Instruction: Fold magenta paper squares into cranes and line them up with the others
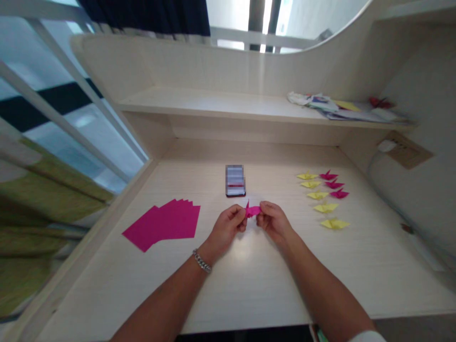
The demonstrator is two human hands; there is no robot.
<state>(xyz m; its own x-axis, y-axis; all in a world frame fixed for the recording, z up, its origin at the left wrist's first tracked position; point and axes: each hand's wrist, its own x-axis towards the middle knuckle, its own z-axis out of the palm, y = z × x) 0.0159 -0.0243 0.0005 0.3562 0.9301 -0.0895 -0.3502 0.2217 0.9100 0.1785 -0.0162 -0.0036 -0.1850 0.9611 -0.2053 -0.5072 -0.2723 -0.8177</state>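
A small pink origami crane (253, 211) is held just above the desk between my two hands. My left hand (231, 222) pinches its left side, where a thin pink point sticks up by the fingertips. On the other side, my right hand (272, 219) grips the crane's right end between thumb and fingers. Fingers hide part of the folded paper. Left of my hands lies a fanned stack of pink paper sheets (167, 222). Off to the right, several yellow paper cranes (325, 207) stand in a column beside three pink paper cranes (333, 184).
A phone (235, 180) lies on the pale desk (228, 294) beyond my hands. Papers (331, 105) rest on the shelf (213, 102) at the back. A cable (379, 183) runs from the wall socket (406, 148) down the right side. Bed rails (78, 85) stand at the left.
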